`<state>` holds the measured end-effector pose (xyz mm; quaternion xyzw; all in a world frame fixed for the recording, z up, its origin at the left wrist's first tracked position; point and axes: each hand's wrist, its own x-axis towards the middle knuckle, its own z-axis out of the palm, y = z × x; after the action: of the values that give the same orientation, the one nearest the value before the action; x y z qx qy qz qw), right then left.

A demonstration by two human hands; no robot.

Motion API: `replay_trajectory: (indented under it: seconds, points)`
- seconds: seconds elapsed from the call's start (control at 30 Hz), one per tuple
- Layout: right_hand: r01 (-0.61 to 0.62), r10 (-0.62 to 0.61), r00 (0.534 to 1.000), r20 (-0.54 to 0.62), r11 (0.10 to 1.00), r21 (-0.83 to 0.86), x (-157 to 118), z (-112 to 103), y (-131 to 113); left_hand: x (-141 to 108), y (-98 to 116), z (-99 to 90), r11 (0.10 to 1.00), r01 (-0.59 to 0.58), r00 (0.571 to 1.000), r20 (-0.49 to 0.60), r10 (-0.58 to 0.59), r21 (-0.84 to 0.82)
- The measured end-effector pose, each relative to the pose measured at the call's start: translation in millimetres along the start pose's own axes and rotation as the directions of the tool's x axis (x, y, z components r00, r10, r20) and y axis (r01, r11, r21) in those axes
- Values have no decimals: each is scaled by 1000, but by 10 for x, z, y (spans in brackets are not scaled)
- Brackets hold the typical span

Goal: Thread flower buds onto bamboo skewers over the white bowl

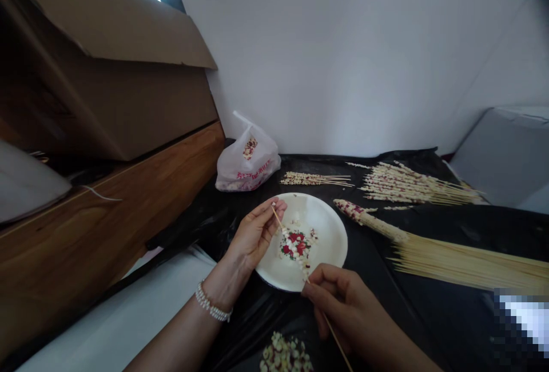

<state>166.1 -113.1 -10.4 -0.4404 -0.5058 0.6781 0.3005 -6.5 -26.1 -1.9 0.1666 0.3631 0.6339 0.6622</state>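
A thin wooden skewer (277,217) slants across the white enamel bowl (331,229), threaded with pale and dark red corn kernels (295,250) along its middle. My right hand (338,298) pinches it just below the lowest kernels, and the bare end runs down past my palm. At the upper tip, the fingertips of my left hand (257,226) are closed on a small pale kernel (273,204). Several loose kernels lie in the bowl, over its printed red flowers. The beaded bracelet (212,306) circles my left wrist.
Behind the bowl stands a plastic bag (249,160) of kernels. Kernel-covered skewers (309,179) lie beside it, with a larger pile (398,183) at right. A bundle of bare skewers (467,258) lies nearer. Loose kernels (285,354) sit in front; a cardboard box (141,103) stands left.
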Motion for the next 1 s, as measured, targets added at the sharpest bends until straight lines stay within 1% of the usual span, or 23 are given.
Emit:
replay_trajectory:
  seconds: [0.2,0.37,0.67,0.87,1.0]
  points:
    - [-38,38,999,-13,999,1,8,3,-18,4,-8,-16,1000,-9,1000,3,10,-6]
    - [-7,7,1000,-3,1000,-4,14,-5,8,-6,-9,0,1000,0,1000,-6,0,-11]
    - [-2,2,1000,-14,1000,10,15,-1,13,-21,-21,4,1000,9,1000,-2,-9,13]
    - [-23,23,1000,-12,999,31,24,-12,28,-23,-10,28,1000,9,1000,-6,-9,0]
    - [11,-10,1000,-13,999,32,26,-13,31,-29,-16,37,1000,11,1000,-14,-11,10]
